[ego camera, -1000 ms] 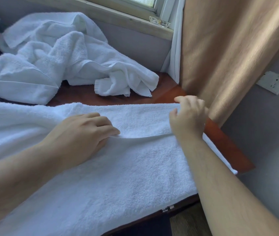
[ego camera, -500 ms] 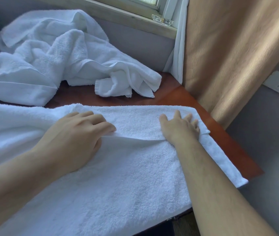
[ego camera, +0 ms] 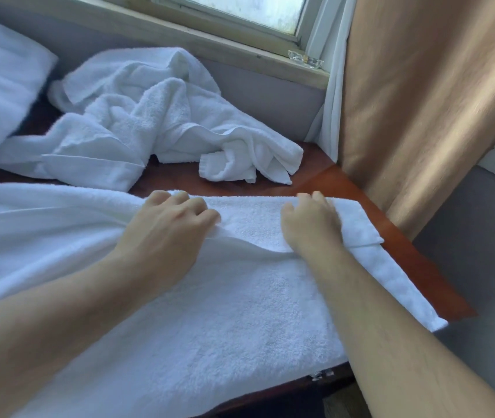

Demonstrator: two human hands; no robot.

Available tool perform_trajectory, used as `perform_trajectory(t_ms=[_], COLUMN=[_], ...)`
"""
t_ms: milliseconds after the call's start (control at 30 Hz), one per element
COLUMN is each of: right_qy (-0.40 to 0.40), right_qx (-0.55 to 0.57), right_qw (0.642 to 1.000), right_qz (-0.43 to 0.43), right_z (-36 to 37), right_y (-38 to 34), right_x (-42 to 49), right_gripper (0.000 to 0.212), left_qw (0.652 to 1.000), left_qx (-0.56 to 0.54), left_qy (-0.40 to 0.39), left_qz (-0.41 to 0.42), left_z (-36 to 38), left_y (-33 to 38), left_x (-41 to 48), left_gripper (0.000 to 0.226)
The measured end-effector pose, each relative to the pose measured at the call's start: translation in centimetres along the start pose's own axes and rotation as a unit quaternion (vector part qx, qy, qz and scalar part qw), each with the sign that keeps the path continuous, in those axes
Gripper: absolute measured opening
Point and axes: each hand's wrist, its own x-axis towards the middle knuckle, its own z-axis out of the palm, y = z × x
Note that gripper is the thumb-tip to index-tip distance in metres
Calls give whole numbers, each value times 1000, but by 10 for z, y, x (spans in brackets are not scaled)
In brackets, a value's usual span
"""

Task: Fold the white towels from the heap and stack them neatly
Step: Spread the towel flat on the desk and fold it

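Two hands rest on the towel (ego camera: pixel 240 312) spread over the wooden table (ego camera: pixel 415 267). Your left hand (ego camera: pixel 164 236) grips the folded flap's edge, and your right hand (ego camera: pixel 311 226) curls its fingers over the far fold. The heap (ego camera: pixel 155 125) lies behind, apart, below the window sill (ego camera: pixel 210 40).

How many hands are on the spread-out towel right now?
2: left hand on the towel at its fold, right hand nearer the right end. None seem hidden.
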Motion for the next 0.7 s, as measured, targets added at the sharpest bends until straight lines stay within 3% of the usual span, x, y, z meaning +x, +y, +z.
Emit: perform_trajectory(t_ms=[67,167,267,567,633,700], right_qy=[-30,-84,-119,-123,-80,45], right_qx=[102,56,8,-6,-21,18], right_qw=[992,988,985,986,990,984], right_qz=[-67,-118,-123,-115,-112,-172], right_z=[5,24,33,30,23,15], right_y=[-32,-56,-51,-50,-57,-75], right_x=[-20,-51,-55,-49,-56,-74], right_gripper=[54,63,67,75,63,43], left_qw=[1000,998,995,970,966,967], left_qx=[16,48,87,151,161,159], left_qy=[-17,-20,-7,-27,-32,-32], left_qz=[-15,-34,-52,-190,-201,-197], left_z=[-2,-7,-17,-65,-75,-81], left_y=[0,-8,-32,-123,-137,-144], left_x=[1,-5,-17,-66,-78,-87], left_gripper=[43,42,34,29,26,25])
